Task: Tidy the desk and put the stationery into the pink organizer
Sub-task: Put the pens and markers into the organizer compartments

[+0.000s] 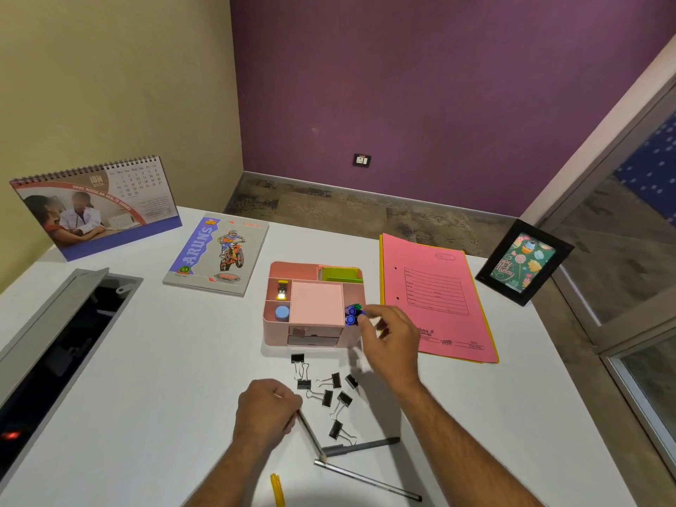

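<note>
A pink plastic organizer box (pixel 315 304) sits in the middle of the white tabletop (pixel 146 378). The right hand (pixel 391 342) reaches to the box's right front slot, and its fingertips pinch small blue and green pins (pixel 353 314) at the slot's top. The left hand (pixel 267 411) is curled into a fist near the front of the tabletop and grips a thin grey pencil (pixel 311 435) that slants down to the tabletop. 7 black binder clips (pixel 329 395) lie scattered between the hands. 2 grey pens (pixel 360 446) lie closer to the person, near a yellow thing (pixel 278 489) at the bottom edge. A pink paper folder (pixel 439 298) lies just right of the box.
</note>
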